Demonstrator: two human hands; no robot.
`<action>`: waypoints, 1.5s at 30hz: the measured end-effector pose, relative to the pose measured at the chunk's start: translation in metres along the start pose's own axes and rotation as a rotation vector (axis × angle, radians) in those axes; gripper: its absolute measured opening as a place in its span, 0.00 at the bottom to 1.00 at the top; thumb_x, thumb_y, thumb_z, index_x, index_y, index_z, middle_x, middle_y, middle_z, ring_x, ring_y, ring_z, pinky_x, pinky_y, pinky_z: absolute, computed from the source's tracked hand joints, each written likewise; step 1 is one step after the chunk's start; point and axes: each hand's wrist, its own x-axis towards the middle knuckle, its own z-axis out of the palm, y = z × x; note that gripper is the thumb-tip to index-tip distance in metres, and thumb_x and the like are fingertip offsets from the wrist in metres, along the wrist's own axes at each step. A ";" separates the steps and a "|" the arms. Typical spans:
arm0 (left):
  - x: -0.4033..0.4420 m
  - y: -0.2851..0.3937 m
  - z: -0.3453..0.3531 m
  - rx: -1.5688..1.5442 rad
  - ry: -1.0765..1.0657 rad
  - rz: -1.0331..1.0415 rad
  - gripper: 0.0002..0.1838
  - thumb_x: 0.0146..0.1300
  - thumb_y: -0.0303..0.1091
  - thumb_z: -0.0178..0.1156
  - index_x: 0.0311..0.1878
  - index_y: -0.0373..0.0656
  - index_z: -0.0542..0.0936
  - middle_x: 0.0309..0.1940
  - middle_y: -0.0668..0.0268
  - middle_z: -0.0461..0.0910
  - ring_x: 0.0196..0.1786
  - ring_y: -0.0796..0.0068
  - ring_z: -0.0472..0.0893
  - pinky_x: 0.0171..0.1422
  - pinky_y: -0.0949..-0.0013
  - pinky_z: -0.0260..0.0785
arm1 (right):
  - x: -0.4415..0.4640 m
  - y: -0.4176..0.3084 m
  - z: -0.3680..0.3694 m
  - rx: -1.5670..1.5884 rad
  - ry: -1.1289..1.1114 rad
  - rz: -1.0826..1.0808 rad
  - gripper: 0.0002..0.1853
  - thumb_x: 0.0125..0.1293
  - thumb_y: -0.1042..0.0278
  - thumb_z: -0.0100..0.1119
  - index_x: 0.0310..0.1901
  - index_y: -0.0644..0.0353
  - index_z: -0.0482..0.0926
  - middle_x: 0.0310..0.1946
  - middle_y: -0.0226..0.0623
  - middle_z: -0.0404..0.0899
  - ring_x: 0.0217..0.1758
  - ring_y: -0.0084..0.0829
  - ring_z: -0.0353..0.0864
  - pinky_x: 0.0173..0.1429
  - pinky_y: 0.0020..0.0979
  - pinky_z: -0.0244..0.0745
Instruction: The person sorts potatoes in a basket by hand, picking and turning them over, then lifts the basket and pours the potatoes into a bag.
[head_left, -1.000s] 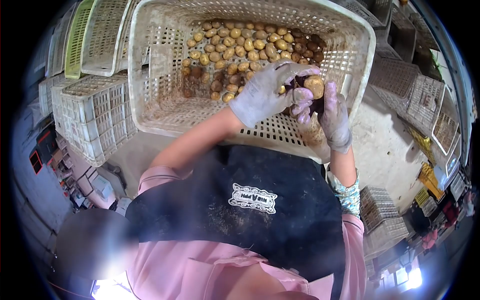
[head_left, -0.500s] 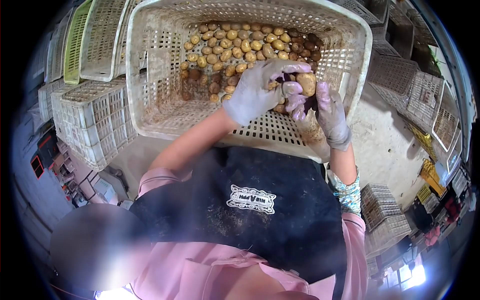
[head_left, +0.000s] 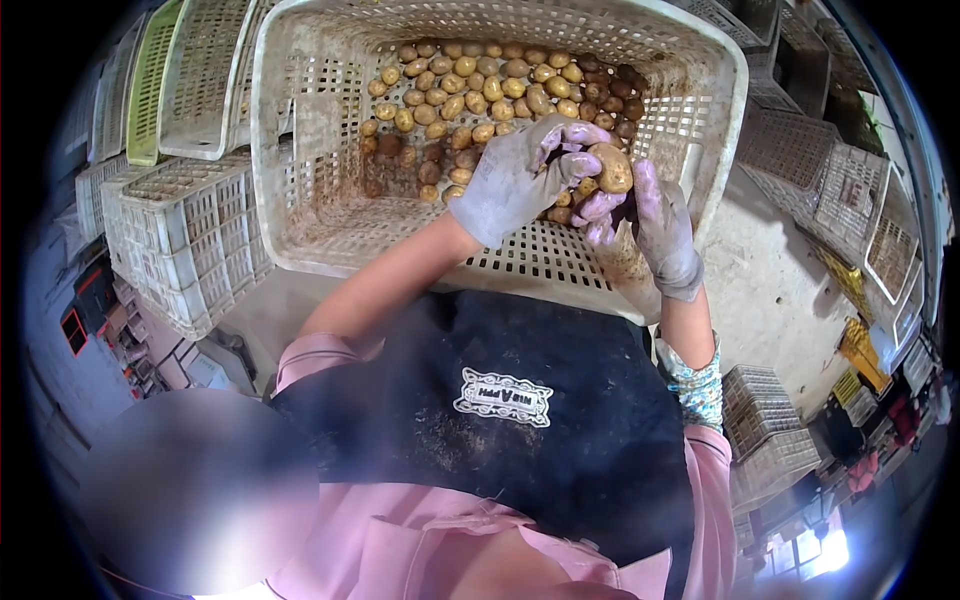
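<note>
Potato (head_left: pixel 613 170) is up between the two gloved hands, right of upper centre, over the big pale crate (head_left: pixel 340 240). Left hand (head_left: pixel 515 185) is closed on its left side, thumb and forefinger against it; right hand (head_left: pixel 667 235) is curled just beside and below, purple fingertips near the skin, but can't tell whether it grips too. Finger overlap hides the potato's underside, and the dark shadowed gap between the gloves is hard to read; a yellowish bit under the left thumb is unclear, held or lying behind. Left glove and forearm block part of the crate floor and some loose potatoes (head_left: pixel 453 84); darker ones (head_left: pixel 613 104) bunch at the upper right of the pile, surface detail lost. Crate's far rim partly cut off by the top edge. Dark apron (head_left: pixel 600 400) with a white label (head_left: pixel 503 397), upside down, fills lower centre; pink shirt (head_left: pixel 400 540) below, cut by bottom edge. Big blurry round shape (head_left: pixel 190 490) covers lower left, can't identify. More crates around: stacked white one (head_left: pixel 190 240) and green one (head_left: pixel 155 85) at left, grey-white ones (head_left: pixel 845 195) at right, warped by the lens. Clutter at both far sides too small to make out.
</note>
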 end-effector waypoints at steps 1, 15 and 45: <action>0.000 0.004 -0.002 0.014 -0.005 -0.013 0.17 0.68 0.42 0.59 0.53 0.42 0.81 0.43 0.62 0.83 0.47 0.68 0.82 0.55 0.67 0.73 | 0.001 0.001 0.000 0.029 0.012 0.038 0.29 0.79 0.48 0.38 0.41 0.67 0.82 0.28 0.36 0.85 0.25 0.24 0.82 0.32 0.24 0.77; -0.005 -0.010 -0.015 -0.080 0.075 0.069 0.15 0.68 0.23 0.53 0.57 0.36 0.76 0.53 0.62 0.79 0.56 0.77 0.77 0.61 0.74 0.67 | -0.065 -0.044 -0.135 0.209 0.387 -0.078 0.17 0.74 0.59 0.51 0.53 0.64 0.76 0.40 0.36 0.82 0.35 0.23 0.81 0.37 0.23 0.77; 0.128 -0.196 -0.114 0.766 -0.140 -0.230 0.23 0.69 0.44 0.54 0.65 0.52 0.73 0.57 0.55 0.78 0.64 0.59 0.75 0.72 0.56 0.63 | 0.000 0.016 0.012 -0.851 0.170 -0.317 0.15 0.64 0.73 0.60 0.53 0.58 0.82 0.44 0.41 0.85 0.42 0.39 0.83 0.50 0.37 0.77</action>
